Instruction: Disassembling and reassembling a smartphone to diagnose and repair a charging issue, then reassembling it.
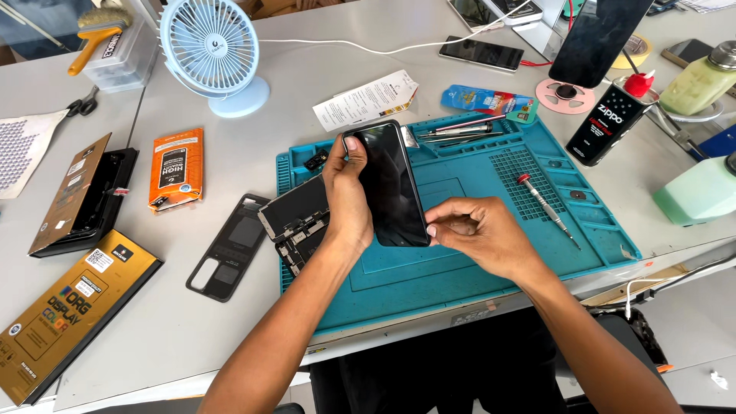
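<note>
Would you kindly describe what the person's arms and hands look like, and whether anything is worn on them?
Both forearms are bare, with no sleeves in view. The left hand and right hand wear no gloves, and no rings, watch or bracelets show. The fingernails are short and unpainted.

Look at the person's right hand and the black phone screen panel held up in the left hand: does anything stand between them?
Nothing visible does. The left hand grips the black screen panel along its left edge above the blue mat, and the right hand has its fingertips at the panel's lower right corner. The screwdriver lies off to the right.
</note>
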